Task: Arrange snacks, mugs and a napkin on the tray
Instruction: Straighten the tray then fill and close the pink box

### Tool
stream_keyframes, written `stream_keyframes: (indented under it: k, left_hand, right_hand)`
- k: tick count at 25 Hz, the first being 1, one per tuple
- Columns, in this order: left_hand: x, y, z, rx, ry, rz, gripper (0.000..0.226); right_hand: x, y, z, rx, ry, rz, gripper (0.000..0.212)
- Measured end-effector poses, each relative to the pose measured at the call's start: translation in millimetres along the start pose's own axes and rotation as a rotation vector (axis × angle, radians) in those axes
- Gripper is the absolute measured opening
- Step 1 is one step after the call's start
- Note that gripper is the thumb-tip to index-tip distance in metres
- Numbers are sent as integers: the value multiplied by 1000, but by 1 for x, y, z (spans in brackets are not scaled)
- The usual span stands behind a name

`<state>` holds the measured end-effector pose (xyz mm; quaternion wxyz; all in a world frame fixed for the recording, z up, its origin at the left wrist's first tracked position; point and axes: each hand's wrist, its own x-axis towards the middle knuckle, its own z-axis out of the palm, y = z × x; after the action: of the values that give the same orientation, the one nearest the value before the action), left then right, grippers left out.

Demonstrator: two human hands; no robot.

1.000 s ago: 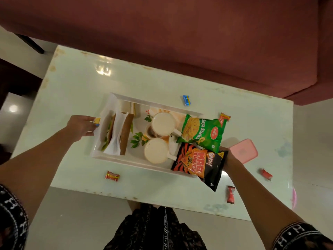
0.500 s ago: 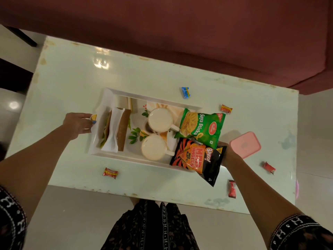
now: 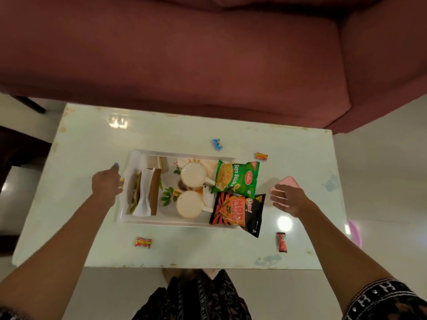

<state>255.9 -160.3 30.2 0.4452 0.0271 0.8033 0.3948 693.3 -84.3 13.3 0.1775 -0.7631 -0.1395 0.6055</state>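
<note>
left hand [image 3: 106,186]: at tray [image 3: 175,224] left edge, grip unclear, likely steadying
right hand [image 3: 287,197]: released, fingers spread, off Bingo packet [image 3: 238,212]
mugs [image 3: 193,175]: centre, handles toward packets

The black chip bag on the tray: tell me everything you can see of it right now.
The black chip bag is a sealed, glossy packet with orange and red stripes and "Bingo! Mad Angles" printed on it. It lies flat and tilted at the right end of the white tray, its lower right corner hanging over the rim onto the table. The green snack bag lies just behind it. Neither hand touches it; the right hand is open beside it.
</note>
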Motion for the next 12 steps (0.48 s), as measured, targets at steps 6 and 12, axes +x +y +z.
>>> stream_keyframes:
  k: [6, 12]
  left_hand:
    - [-82, -15, 74, -80, -264, -56, 39]
    - [-182, -75, 165, -109, -435, -199, 20]
  right_hand:
    - [-25, -6, -33, -278, 171, -281, 26]
    - [-12, 2, -57, -618, 86, -387, 53]
